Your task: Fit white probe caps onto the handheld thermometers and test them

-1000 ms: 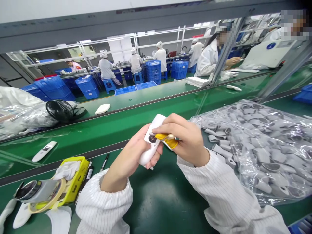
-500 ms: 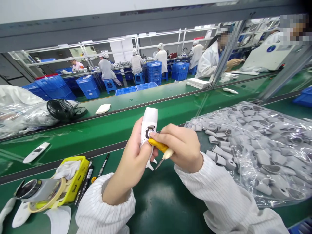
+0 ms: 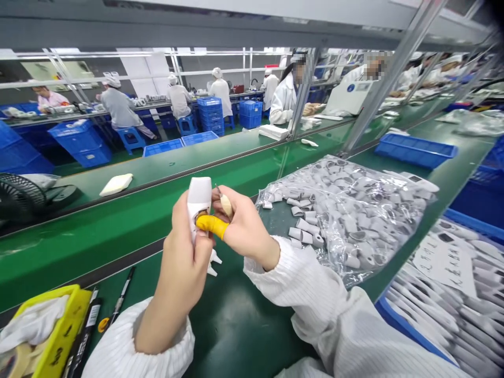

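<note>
My left hand (image 3: 183, 257) is wrapped around a white handheld device (image 3: 200, 191), shaped like a thermometer, held upright over the bench. An opening in its front is partly covered by the thumb of my right hand (image 3: 248, 226), which wears a yellow finger cot (image 3: 212, 224) and presses there. Tucked in the fingers of that hand is a small pointed tool (image 3: 226, 206) with a cream handle and a thin metal tip. White pointed pieces (image 3: 212, 265) show just below the device; whether they are joined to it I cannot tell.
A clear plastic bag (image 3: 354, 210) of grey-white shells spreads across the bench at right. Beyond it is a blue crate (image 3: 417, 357) of white device bodies. A yellow tray (image 3: 59, 336) and a pen (image 3: 123, 294) lie at left. Co-workers sit across the line.
My view has turned to the right. The right thumb has come onto the device's opening, and the pointed tool has swung from pointing down to pointing up.
</note>
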